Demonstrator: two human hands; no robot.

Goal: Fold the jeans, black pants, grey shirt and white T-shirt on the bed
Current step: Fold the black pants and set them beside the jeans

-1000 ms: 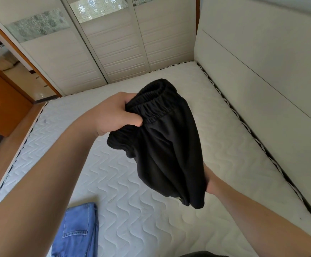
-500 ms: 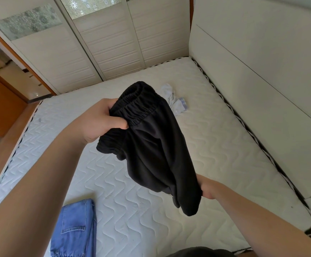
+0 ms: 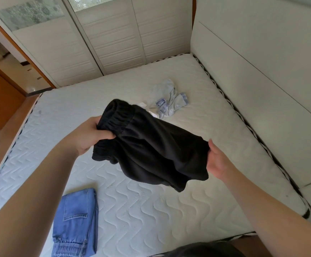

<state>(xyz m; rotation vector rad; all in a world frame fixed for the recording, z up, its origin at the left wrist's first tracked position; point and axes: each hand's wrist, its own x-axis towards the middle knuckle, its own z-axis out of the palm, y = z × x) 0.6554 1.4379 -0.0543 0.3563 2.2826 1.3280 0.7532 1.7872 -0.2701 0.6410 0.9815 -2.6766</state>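
The folded black pants (image 3: 156, 149) hang in the air above the white quilted mattress (image 3: 151, 210). My left hand (image 3: 89, 134) grips their elastic waistband end. My right hand (image 3: 216, 162) holds the opposite end, its fingers hidden under the cloth. The folded blue jeans (image 3: 76, 223) lie flat on the mattress at the near left. A crumpled grey shirt (image 3: 169, 101) lies farther back on the mattress, and a bit of white cloth (image 3: 151, 112), likely the white T-shirt, shows beside it, mostly hidden by the pants.
A tall padded headboard (image 3: 262, 80) runs along the right side of the bed. Wardrobe doors (image 3: 113, 34) stand beyond the far edge. Wooden floor (image 3: 0, 138) lies left of the mattress.
My right hand swung the lower end of the pants up and to the right, so the bundle now lies nearly level between both hands. The grey shirt has come into sight.
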